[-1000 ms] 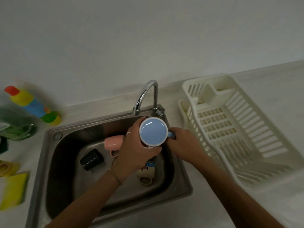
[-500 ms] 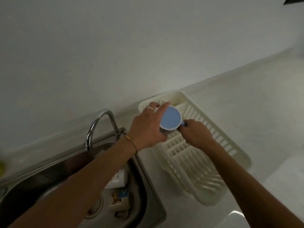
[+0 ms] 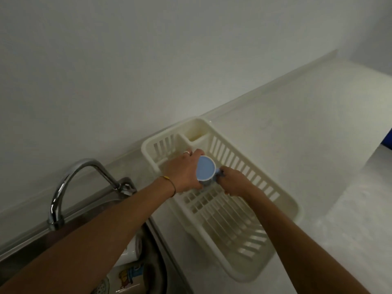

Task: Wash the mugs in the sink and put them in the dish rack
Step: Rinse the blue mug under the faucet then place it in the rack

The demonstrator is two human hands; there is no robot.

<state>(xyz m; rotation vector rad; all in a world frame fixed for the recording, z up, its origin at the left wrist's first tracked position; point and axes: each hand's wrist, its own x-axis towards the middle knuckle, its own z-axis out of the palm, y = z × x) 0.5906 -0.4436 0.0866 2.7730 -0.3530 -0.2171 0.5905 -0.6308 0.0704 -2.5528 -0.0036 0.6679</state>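
Both my hands have carried the blue mug (image 3: 205, 171) from sink to dish rack (image 3: 250, 166), mid-frame: left hand (image 3: 184, 174) curled round its body, right hand (image 3: 233, 181) pinching the handle; setting down comes next.

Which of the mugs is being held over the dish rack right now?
The blue mug, upside down, with both hands on it above the dish rack. The cartoon-print mug and the white one sit in the sink.

Kitchen, sink (image 3: 152, 247), faucet (image 3: 70, 183), dish rack (image 3: 286, 200)
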